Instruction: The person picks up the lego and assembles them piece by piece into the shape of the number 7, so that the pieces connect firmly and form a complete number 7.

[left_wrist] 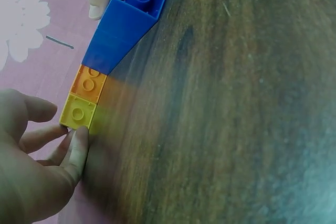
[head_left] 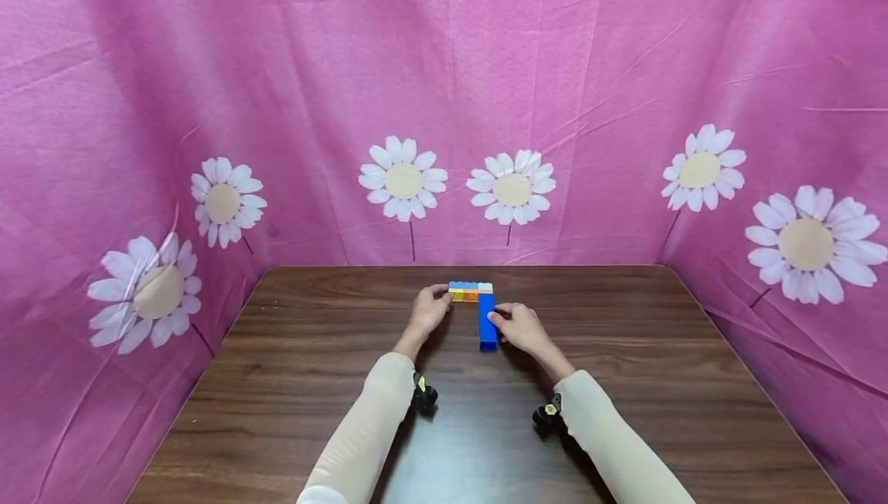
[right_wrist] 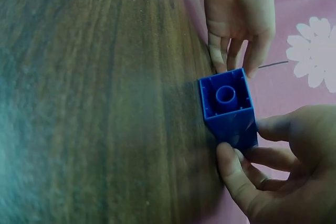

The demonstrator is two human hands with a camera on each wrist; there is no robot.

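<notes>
Toy building bricks are joined into an L shape on the table. A long blue brick stack points toward me, its hollow underside facing the right wrist camera. Behind it runs a short row with a yellow brick, an orange brick, lighter blue bricks and a pale brick. My left hand pinches the row's yellow left end between thumb and fingers. From the right, my right hand grips the blue stack, thumb and fingers on its sides.
The brown wood-grain table ends at a back edge not far behind the bricks. Pink cloth with printed daisies hangs behind and on both sides. Small black wrist cameras sit at both sleeves.
</notes>
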